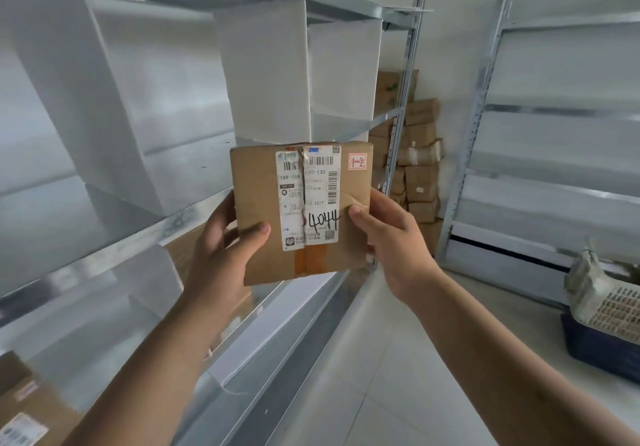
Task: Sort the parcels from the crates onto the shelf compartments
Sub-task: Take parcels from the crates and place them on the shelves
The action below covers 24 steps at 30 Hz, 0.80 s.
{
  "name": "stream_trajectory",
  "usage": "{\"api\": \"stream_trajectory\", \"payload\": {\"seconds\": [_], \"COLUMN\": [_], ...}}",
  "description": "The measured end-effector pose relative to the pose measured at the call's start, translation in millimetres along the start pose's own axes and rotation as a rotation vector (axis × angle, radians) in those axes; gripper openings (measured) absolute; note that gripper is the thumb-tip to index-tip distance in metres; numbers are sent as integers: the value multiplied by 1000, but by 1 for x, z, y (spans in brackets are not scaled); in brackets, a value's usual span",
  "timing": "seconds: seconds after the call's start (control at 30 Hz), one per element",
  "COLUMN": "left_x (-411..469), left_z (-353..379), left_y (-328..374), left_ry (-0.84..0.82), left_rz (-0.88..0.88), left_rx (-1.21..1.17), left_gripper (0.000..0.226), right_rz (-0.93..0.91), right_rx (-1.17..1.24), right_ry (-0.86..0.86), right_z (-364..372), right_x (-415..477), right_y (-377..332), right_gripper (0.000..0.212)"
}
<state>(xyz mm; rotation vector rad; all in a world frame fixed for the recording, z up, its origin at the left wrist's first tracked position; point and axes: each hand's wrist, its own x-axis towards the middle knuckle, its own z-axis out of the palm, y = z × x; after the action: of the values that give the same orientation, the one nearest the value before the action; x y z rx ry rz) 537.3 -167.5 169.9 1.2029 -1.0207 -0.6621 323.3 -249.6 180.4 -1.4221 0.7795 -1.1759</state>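
Note:
I hold a small brown cardboard parcel [263, 210] upright in front of me, its face towards the camera. It bears white shipping labels, the handwritten number 4044 and a small red-edged tag marked 1-2. My left hand [225, 248] grips its lower left side, thumb across the front. My right hand [391, 237] grips its right edge, thumb on the front. Behind the parcel stands a grey metal shelf [166, 227] split into compartments by white dividers [266, 74].
Another labelled parcel [24, 411] lies on a lower shelf level at bottom left. Brown boxes [420, 168] are stacked in the far corner. A second metal shelf [554, 154] stands at right, and a blue crate [599, 348] holding a wrapped parcel sits on the white floor.

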Motion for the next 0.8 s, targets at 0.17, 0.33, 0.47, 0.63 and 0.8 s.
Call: {"api": "stream_trajectory", "payload": {"seconds": [0.17, 0.33, 0.47, 0.63, 0.8], "left_x": [58, 91, 107, 125, 134], "left_z": [8, 11, 10, 7, 9], "left_y": [-9, -12, -13, -13, -19], "left_ry": [92, 203, 299, 474, 641], "left_rz": [34, 69, 134, 184, 174], "left_rx": [-3, 59, 124, 209, 246], "left_gripper": [65, 61, 63, 61, 66], "right_rz": [-9, -15, -99, -180, -198], "right_rx": [22, 89, 89, 52, 77], "right_ry": [-41, -172, -267, -421, -556], "right_z": [5, 13, 26, 50, 67], "right_x": [73, 129, 171, 216, 253], "right_y": [16, 24, 33, 44, 53], "right_gripper": [34, 36, 47, 61, 69]}}
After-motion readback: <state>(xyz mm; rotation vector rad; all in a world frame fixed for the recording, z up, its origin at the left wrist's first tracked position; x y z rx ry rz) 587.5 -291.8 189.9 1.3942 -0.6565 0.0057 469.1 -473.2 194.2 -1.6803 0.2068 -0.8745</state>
